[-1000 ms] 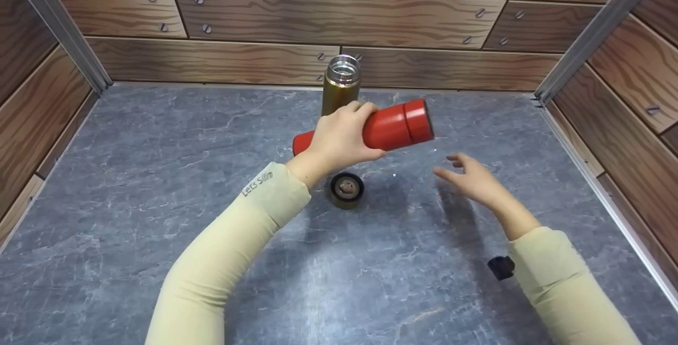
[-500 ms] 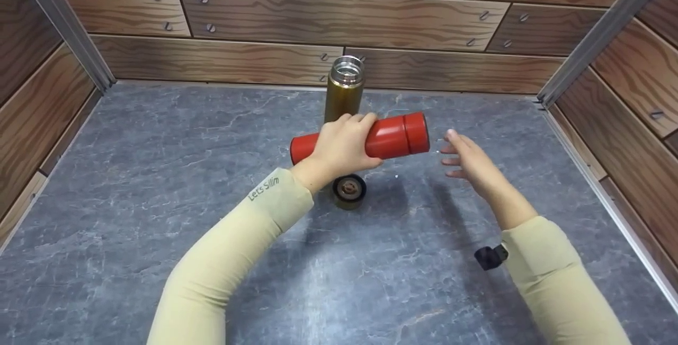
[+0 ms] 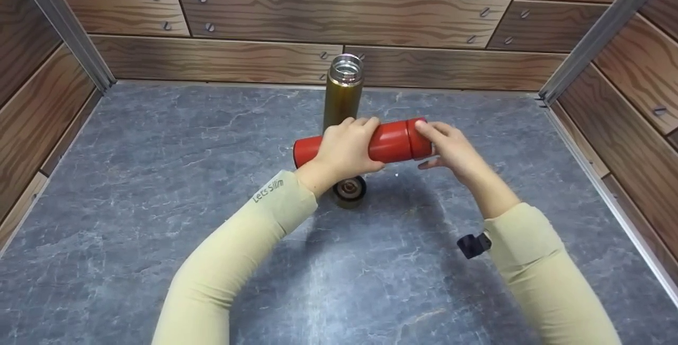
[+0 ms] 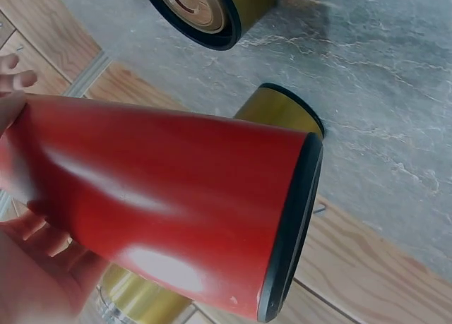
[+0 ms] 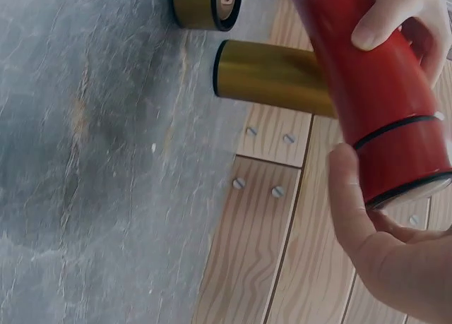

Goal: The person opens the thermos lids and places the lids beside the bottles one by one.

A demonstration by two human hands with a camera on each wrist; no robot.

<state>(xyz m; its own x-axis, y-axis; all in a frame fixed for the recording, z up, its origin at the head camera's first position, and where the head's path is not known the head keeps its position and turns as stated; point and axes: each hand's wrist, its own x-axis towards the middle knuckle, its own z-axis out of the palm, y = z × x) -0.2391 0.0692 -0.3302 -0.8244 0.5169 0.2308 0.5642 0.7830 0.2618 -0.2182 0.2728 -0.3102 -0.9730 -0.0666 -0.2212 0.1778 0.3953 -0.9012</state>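
Note:
A red vacuum flask (image 3: 392,141) is tilted nearly sideways above the table, its lidded end to the right. My left hand (image 3: 344,146) grips it round the middle. At the right end, my right hand (image 3: 458,151) has its thumb on the red lid (image 3: 419,138), with fingers curving beneath it. The right wrist view shows these fingers (image 5: 346,190) close against the lid's side. Behind the red flask stands a gold flask (image 3: 343,96), upright with its mouth uncovered. Its lower part is hidden in the head view. A gold lid (image 3: 349,191) lies inside-up on the table in front.
The grey marbled tabletop (image 3: 159,202) is bounded by a wood-patterned back wall (image 3: 265,14) and side walls with metal corner posts (image 3: 577,43). A black camera (image 3: 474,245) sits on my right wrist.
My right hand has moved left and up to the red flask's lid. My left hand has lowered the flask slightly and tilted it closer to level.

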